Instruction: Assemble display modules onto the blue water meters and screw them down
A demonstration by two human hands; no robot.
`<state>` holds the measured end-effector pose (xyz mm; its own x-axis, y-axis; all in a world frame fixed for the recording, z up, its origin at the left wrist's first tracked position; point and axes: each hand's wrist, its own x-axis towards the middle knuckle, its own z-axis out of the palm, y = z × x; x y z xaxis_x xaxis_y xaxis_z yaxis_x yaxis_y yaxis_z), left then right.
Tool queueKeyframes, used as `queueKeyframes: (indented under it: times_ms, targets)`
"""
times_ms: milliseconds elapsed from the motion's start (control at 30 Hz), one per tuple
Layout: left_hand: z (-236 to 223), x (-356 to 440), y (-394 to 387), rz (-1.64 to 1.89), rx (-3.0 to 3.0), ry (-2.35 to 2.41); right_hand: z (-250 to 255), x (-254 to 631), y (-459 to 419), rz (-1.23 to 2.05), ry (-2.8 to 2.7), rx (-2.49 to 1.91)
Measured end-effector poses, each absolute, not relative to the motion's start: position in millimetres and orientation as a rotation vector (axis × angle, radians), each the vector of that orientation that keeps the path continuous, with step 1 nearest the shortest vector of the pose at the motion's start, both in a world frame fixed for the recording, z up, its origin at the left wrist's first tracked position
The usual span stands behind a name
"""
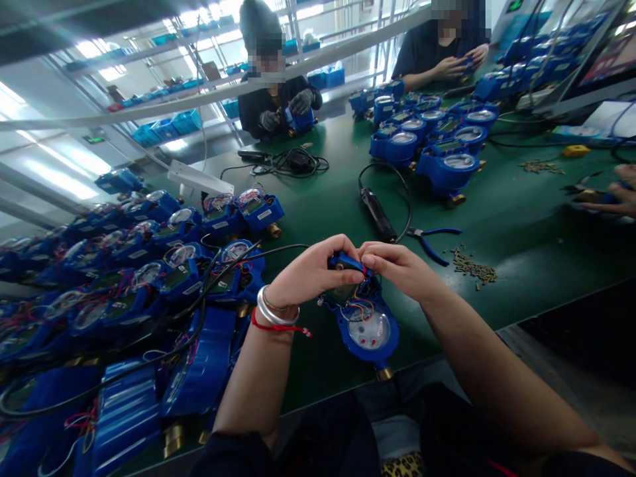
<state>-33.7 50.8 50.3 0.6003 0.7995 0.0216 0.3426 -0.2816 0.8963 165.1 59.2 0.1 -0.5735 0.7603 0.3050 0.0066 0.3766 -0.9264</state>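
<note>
Blue round-faced plastic meter (396, 335): my left hand (332, 265) pinches its end, likely steadying it; right hand (393, 262) seems to pinch thin red wire (365, 270)

The left hand (315, 265) and the right hand (397, 265) are gripping the upper end of a blue meter (347, 336); the exact part being pinched is partly hidden. The meter is resting on the green worktop (311, 371), its round dial (370, 331) facing up and its brass fitting (384, 373) pointing toward the wearer. Coloured wires (366, 307) are running above the dial. A silver bracelet (271, 310) and a red cord (267, 324) are showing just behind the left hand. Farther off, a black corded tool (377, 213), blue-handled pliers (432, 250) and small brass-coloured parts (474, 267) are lying loose. Other blue meters (169, 275) are crowding the left side. Across the worktop, a person (254, 109) in grey gloves (301, 103) is handling a blue unit (304, 122).
</note>
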Motion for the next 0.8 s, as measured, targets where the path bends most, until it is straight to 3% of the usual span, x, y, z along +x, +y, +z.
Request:
queueKeyframes:
  times_ms: [800]
  targets:
    - [48.9,-29.7,51.7,0.667,1.965,0.838,-12.3,151.3,54.0,1.007,-1.857,-0.985]
